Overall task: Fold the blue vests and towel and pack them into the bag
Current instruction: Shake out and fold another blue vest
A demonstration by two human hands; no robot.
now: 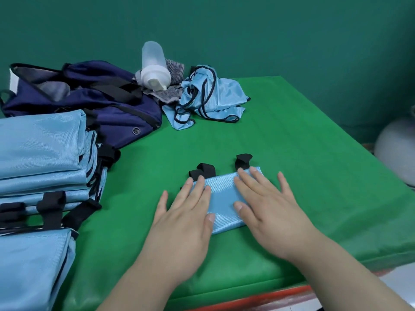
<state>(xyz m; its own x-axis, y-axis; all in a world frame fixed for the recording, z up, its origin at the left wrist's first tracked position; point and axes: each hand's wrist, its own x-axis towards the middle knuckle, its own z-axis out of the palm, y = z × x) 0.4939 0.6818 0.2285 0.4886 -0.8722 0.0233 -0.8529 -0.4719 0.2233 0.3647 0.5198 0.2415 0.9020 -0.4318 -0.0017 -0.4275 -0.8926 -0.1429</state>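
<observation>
Here, left hand point(184, 212) and right hand point(267, 212) press flat on the folded vest point(224, 195) near the bench's point(292, 142) front edge, fingers point(247, 182) straight, gripping nothing. Stacked vests point(40, 153) sit at the left edge; bag point(107, 102), towel point(166, 94) and crumpled vest point(211, 97) lie along the far edge.

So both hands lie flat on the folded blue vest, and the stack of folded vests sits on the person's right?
No: the head view shows the stack of folded vests on the person's left. The left hand and right hand do lie flat on the folded blue vest.
</observation>
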